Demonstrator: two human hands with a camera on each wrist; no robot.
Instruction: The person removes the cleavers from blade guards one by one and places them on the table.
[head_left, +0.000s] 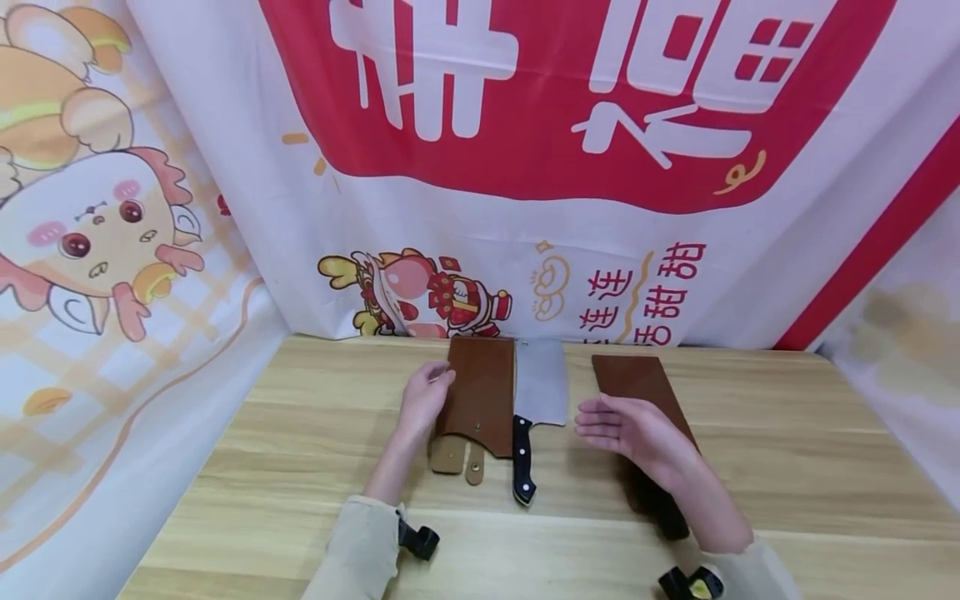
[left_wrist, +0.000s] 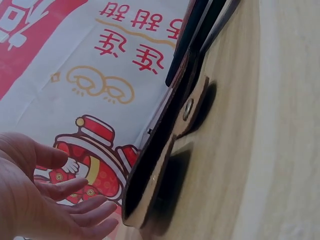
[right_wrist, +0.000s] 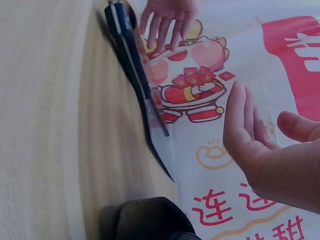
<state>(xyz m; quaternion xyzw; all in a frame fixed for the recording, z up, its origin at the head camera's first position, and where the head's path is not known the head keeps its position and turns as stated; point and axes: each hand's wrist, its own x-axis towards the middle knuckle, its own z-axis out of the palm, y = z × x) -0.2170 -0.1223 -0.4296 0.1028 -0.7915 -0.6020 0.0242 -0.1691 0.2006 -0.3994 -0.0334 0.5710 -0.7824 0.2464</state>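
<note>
A brown leather knife sheath (head_left: 480, 387) lies flat at the back middle of the table, its two tan snap straps (head_left: 474, 463) towards the person. Against its right side is a cleaver (head_left: 542, 379) with a wide grey blade and a black riveted handle (head_left: 522, 462). My left hand (head_left: 425, 396) is by the sheath's left edge, fingers loose and holding nothing; in the left wrist view it appears apart from the sheath. With straight fingers and nothing in it, my right hand (head_left: 637, 433) hovers between the cleaver and a second brown sheath (head_left: 637, 379), partly covering the latter.
A black handle-like end (head_left: 671, 518) shows below the right hand, by the second sheath. Behind the wooden tabletop (head_left: 300, 475) hangs a printed red and white cloth (head_left: 450, 187). Another printed cloth (head_left: 172, 333) hangs at the left. Each wrist wears a black camera (head_left: 418, 542).
</note>
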